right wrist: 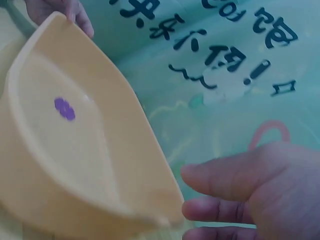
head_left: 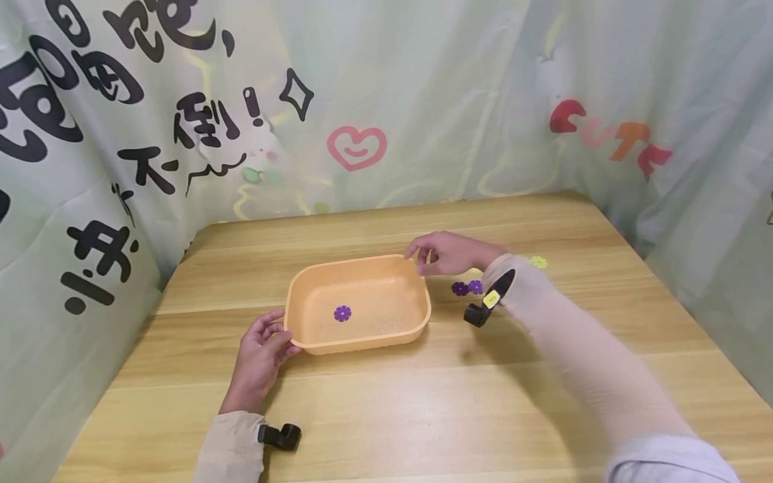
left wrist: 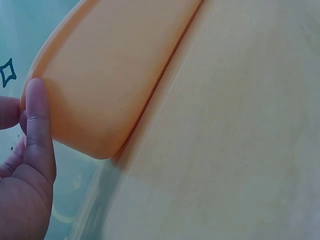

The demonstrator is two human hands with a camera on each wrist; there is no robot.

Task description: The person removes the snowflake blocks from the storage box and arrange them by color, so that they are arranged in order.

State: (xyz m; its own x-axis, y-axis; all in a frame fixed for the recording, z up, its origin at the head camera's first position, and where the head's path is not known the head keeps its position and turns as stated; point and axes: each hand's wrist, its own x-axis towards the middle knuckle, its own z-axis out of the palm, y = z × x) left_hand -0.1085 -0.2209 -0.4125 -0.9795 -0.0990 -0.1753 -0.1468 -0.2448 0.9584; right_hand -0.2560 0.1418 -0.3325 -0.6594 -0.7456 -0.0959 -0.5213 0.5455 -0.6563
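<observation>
An orange plastic basin [head_left: 362, 345] sits on the wooden table. One purple flower-shaped disc [head_left: 342, 313] lies flat on its floor, also visible in the right wrist view. My left hand [head_left: 260, 355] pinches the rim at the near left corner, thumb on one side and fingers on the other, as the left wrist view shows. At the far right corner is my right hand [head_left: 447, 253]. Its thumb and fingers are spread apart, and in the right wrist view the fingertips [right wrist: 192, 209] are right by the rim; firm contact cannot be made out.
Right of the basin, two purple discs [head_left: 460, 288] lie partly beneath my right wrist. A yellow disc [head_left: 538, 261] is beyond the forearm, and another yellow one is mostly hidden. A printed curtain [head_left: 423, 100] hangs behind the table [head_left: 392, 409].
</observation>
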